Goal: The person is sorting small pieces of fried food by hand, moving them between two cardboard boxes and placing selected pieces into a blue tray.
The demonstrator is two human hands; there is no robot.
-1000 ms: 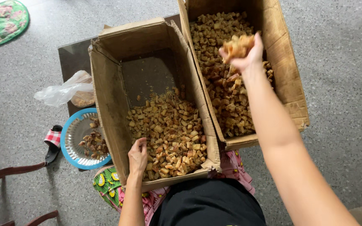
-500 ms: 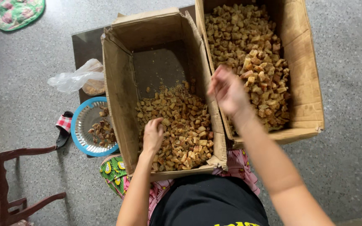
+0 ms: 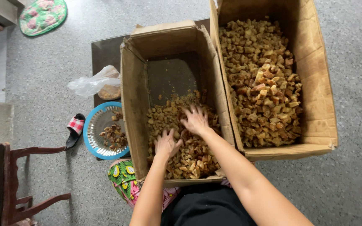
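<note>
Down in the nearer cardboard box (image 3: 135, 104), both my hands lie on the heap of small tan cubes (image 3: 189, 142). My left hand (image 3: 166, 144) rests palm-down with its grip spread flat, fingers fanned over the pieces; my right hand (image 3: 196, 120) sits a little farther in, fingers also splayed and pressed lightly into the pile, pinching nothing that I can see. The cubes fill only the near half of this box, leaving bare cardboard at the far end. To work the pile well, I judge it best to keep the fingers loose and rake gently, so the crumbly bits do not break, and to stay clear of the box walls. Just beside it on my right stands a second box (image 3: 319, 83), heaped much fuller with the same cubes. To my left a blue-rimmed plate (image 3: 89, 129) holds a few darker scraps, with a clear plastic bag (image 3: 91, 83) behind it. Everything sits on a grey speckled floor (image 3: 42, 75); a wooden chair (image 3: 9, 184) and a sandal (image 3: 75, 127) are near.
</note>
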